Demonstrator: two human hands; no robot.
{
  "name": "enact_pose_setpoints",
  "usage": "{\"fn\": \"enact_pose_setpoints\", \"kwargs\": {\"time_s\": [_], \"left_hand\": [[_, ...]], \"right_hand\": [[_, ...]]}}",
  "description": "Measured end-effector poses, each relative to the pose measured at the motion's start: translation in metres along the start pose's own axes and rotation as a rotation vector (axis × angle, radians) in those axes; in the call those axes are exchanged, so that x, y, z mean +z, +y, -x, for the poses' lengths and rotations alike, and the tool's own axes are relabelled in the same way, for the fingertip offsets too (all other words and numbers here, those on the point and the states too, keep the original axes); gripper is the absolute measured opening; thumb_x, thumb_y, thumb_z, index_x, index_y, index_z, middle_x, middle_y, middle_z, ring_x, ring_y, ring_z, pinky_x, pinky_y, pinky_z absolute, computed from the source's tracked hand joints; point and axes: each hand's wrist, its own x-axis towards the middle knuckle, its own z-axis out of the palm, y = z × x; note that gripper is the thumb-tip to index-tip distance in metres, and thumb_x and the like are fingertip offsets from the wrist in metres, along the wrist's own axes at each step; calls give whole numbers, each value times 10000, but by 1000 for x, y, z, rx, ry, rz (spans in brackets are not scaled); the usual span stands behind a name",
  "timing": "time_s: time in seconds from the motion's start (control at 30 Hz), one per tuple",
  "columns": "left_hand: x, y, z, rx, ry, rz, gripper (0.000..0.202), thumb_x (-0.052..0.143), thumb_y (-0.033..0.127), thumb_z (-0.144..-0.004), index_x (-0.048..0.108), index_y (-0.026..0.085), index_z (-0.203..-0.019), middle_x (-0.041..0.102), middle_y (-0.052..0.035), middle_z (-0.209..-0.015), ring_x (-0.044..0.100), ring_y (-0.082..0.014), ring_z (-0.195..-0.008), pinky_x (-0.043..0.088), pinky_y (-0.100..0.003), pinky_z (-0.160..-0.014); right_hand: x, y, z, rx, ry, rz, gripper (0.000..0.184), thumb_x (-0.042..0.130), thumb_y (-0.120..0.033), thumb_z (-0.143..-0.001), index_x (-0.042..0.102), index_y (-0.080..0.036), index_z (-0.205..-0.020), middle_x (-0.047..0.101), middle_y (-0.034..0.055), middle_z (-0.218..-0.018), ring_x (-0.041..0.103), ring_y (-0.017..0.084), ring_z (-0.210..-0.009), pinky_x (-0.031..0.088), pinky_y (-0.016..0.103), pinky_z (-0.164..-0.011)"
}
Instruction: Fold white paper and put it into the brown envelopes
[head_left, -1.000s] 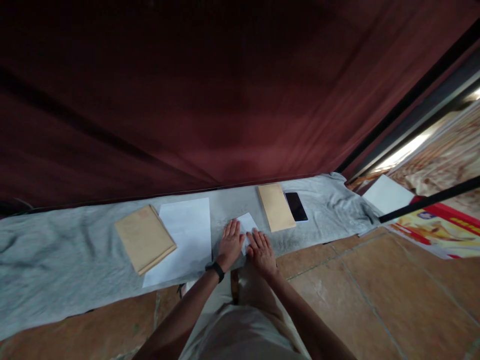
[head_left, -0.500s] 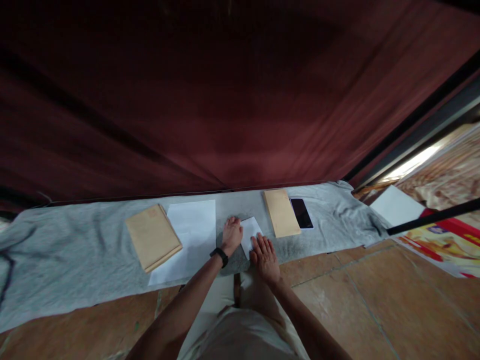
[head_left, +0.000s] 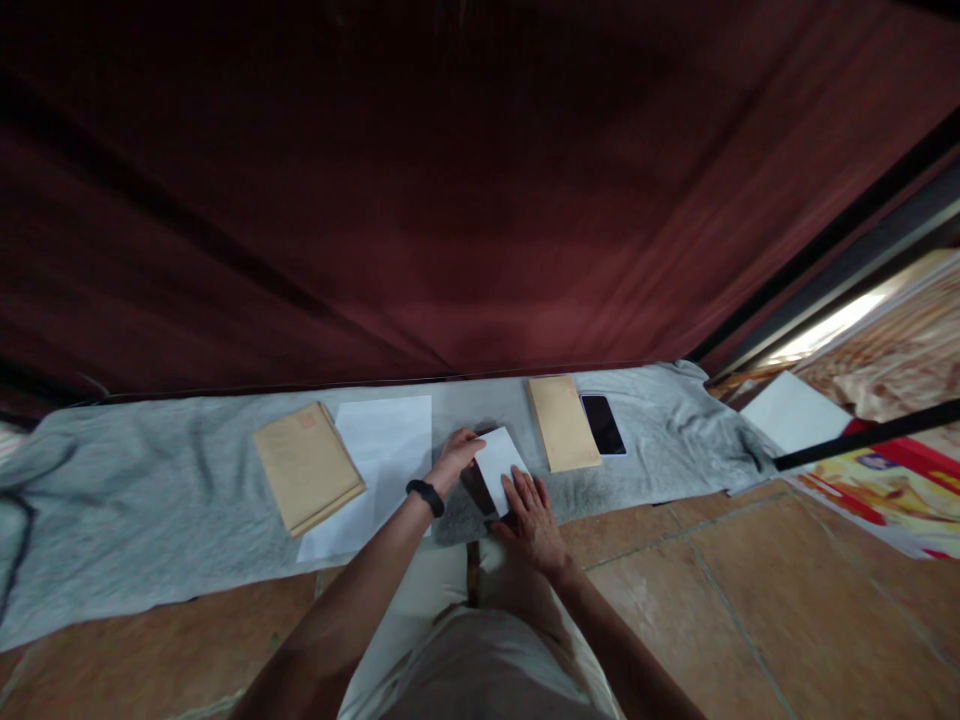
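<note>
A small folded white sheet of paper point(head_left: 501, 458) is raised a little off the grey cloth, casting a dark shadow on its left. My left hand point(head_left: 457, 458), with a black band on the wrist, pinches the paper's upper left edge, thumb on top. At the lower right edge, my right hand point(head_left: 534, 525) grips the same paper, fingers on its face and thumb by the bottom corner. Left of my hands, larger white paper point(head_left: 390, 450) lies flat, partly covered by a stack of brown envelopes point(head_left: 307, 465). Another brown envelope pile point(head_left: 564, 425) lies to the right.
A dark-screened phone point(head_left: 602, 424) lies beside the right envelopes. The grey cloth point(head_left: 150, 490) covers a long narrow surface against a dark red panel point(head_left: 480, 250). At far right stand a dark bar and a red and yellow printed box point(head_left: 885, 485). Tiled floor point(head_left: 720, 580) lies below.
The folded paper has come up off the cloth. My left hand has gone from resting beside it to pinching its edge; my right hand has stayed nearly in place, curling at the lower edge.
</note>
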Motion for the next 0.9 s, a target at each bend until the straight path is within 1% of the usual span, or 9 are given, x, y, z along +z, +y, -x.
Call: {"fn": "enact_pose_setpoints", "kwargs": {"time_s": [0.07, 0.2, 0.27, 0.33, 0.43, 0.53, 0.7, 0.8, 0.9], "left_hand": [[-1, 4, 4, -29, -16, 27, 98, 720, 222, -650, 630, 193, -676, 603, 5, -609, 608, -177, -661, 427, -264, -621], [-1, 16, 6, -74, -51, 88, 255, 759, 381, -700, 648, 169, -788, 670, -37, -713, 635, -164, -666, 457, -256, -607], [-1, 20, 6, -92, -52, 134, 390, 691, 540, -774, 648, 162, -861, 696, -74, -799, 667, -176, -733, 499, -267, -640], [-1, 18, 7, -112, -3, 172, 465, 627, 622, -814, 635, 170, -921, 702, -90, -879, 681, -177, -812, 526, -266, -681], [4, 6, 13, -136, 60, 179, 385, 723, 518, -776, 617, 189, -943, 691, -58, -887, 674, -156, -814, 522, -243, -687], [11, -8, 19, -130, 50, 152, 302, 759, 340, -742, 613, 187, -957, 687, -29, -847, 667, -151, -736, 524, -260, -667], [15, -17, 9, -49, 127, 80, 364, 687, 130, -704, 610, 190, -1055, 677, 1, -823, 652, -142, -732, 507, -249, -672], [15, -16, -1, 2, 146, 20, 389, 669, 100, -701, 621, 190, -1076, 667, 3, -793, 652, -155, -752, 513, -264, -703], [18, -16, -5, 54, 146, -36, 378, 636, 124, -754, 612, 181, -1126, 677, -25, -861, 664, -185, -828, 534, -320, -784]], "right_hand": [[-5, 0, -1, 9, 12, -26, 736, 577, -342, -945, 266, -219, -1601, 312, 143, -1635, 325, 319, -1499, 277, 570, -1209], [-15, 1, -10, 124, 104, -210, 644, 412, -126, -921, 381, -225, -1557, 455, 114, -1562, 439, 257, -1438, 364, 500, -1180], [-21, 1, -18, 235, 159, -403, 566, 373, -177, -955, 455, -220, -1513, 542, 104, -1492, 518, 245, -1372, 417, 454, -1146], [-26, -2, -27, 388, 222, -622, 477, 378, -325, -999, 546, -229, -1435, 619, 92, -1405, 571, 252, -1312, 453, 431, -1109], [-28, -11, -39, 617, 293, -957, 465, 458, -550, -965, 666, -232, -1232, 718, 81, -1211, 636, 264, -1206, 513, 402, -1020], [-21, -22, -45, 790, 289, -1262, 492, 550, -648, -863, 673, -221, -1073, 755, 66, -993, 711, 257, -996, 582, 362, -833], [-8, -25, -40, 1000, 294, -1443, 431, 725, -611, -679, 621, -225, -840, 709, 14, -717, 703, 220, -683, 582, 326, -620], [-8, -18, -38, 1079, 219, -1496, 435, 794, -570, -591, 595, -218, -750, 667, -3, -616, 686, 214, -592, 573, 328, -565], [-9, -12, -39, 1112, 204, -1520, 434, 814, -544, -564, 596, -208, -728, 675, 2, -618, 694, 209, -590, 570, 313, -546]]}}
